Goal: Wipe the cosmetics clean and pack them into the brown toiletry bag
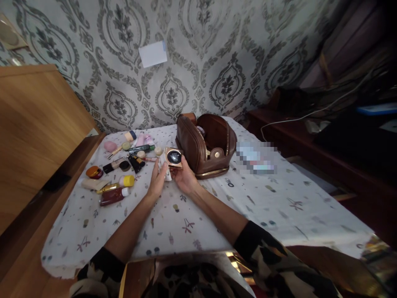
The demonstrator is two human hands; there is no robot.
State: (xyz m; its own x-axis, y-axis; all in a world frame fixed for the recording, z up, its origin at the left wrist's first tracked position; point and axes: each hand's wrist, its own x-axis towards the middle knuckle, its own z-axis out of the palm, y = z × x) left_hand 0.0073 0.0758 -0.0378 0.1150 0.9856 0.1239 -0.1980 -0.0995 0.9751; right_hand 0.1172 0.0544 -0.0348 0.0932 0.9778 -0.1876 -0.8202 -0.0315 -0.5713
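My right hand (186, 176) is closed on a square gold compact (174, 157) with a round dark window, held just above the cloth. My left hand (157, 178) has its fingers wrapped round a crumpled white cloth or tissue (168, 173), against the compact's left side. Just right of the hands stands a brown leather bag (194, 151), its zip open and its flap down at the front. Cosmetics lie to the left, among them a yellow-capped bottle (126, 181), a dark red bottle (111, 197), an orange-lidded jar (94, 172) and a pink sponge (110, 145).
A patterned white cloth (217, 215) covers the table. A blurred flat item (256, 158) lies right of the bag. Wooden furniture (40, 136) borders the left side, a papered wall (198, 62) the back, and a dark red shelf (279, 132) with a white cable the right.
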